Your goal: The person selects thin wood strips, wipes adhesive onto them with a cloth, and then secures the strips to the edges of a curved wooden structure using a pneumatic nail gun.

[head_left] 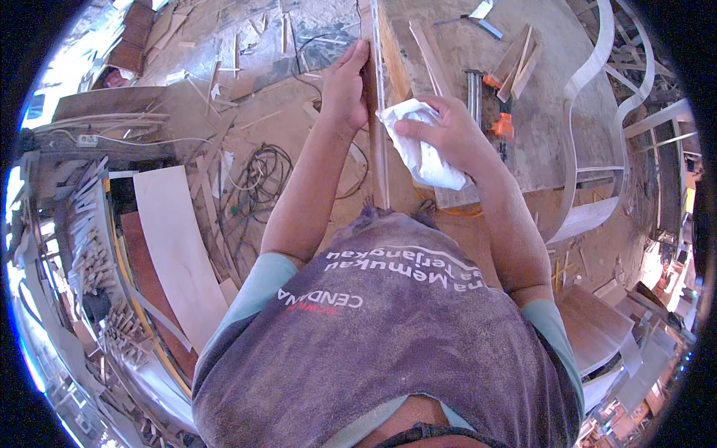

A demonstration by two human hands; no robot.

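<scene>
A long, narrow wooden board (379, 168) stands edge-up in front of my body and runs away from me. My left hand (346, 88) grips its left side, thumb lying along the upper edge and the other fingers mostly hidden. On the opposite side, my right hand (452, 138) is closed around a bunched white cloth (424, 155). One corner of the cloth meets the board's edge or lies very close to it; which one I cannot tell.
Coiled dark cables (261, 175) lie on the floor at left, near a long pale panel (179, 250). To the right are an orange-and-black tool (502, 125), loose wood strips (517, 63) and a wavy-edged frame (571, 119). Wood scraps litter the floor.
</scene>
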